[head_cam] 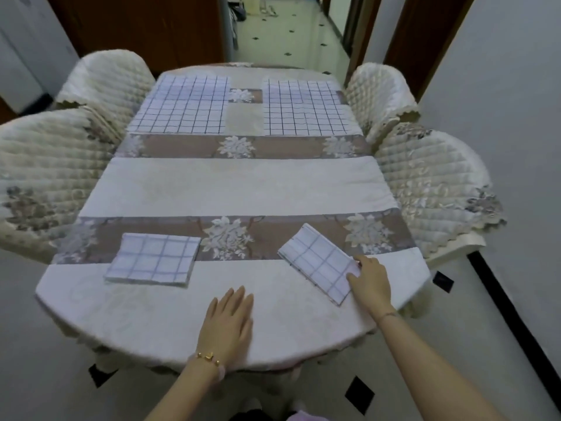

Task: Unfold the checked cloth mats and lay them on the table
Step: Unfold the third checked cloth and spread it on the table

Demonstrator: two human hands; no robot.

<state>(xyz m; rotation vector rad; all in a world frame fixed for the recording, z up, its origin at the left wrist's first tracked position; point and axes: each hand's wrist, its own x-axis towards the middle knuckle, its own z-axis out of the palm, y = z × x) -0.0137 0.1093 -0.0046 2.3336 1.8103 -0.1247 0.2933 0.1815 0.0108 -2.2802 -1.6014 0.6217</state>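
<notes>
Head view, done: two mats lie unfolded and flat at the far end of the counter [236,186], far-left mat [182,106] and far-right mat [305,107], side by side with a strip of tablecloth between them.
Head view, left to do: two mats are folded at the near end. Near-left mat [153,258] lies square and untouched. Near-right mat [318,262] lies at a slant, folded into a narrow stack.
Progress (judgement): about half done; two of four laid out, the near-right one looks to be the step in hand.
Right hand [370,282]: fingers on the near corner of the near-right mat, thumb against its edge. Contact is clear; whether an edge is pinched I cannot tell.
Left hand [229,322]: flat on bare cloth near the front edge, fingers spread slightly, holding nothing, well apart from both folded mats.
Surface: counter with rounded near edge, covered by a tablecloth in cream panels and brown bands with pale flower motifs. No dishes or other items on it.
Chairs [45,174]: four, in quilted cream covers, two along each long side, pushed in close.
Room: pale tiled floor [291,38] with small dark diamond insets, dark wood door frames, a corridor running off beyond the far end. Light walls either side.
Image quality: wide-angle, soft; fold layers not countable.
</notes>
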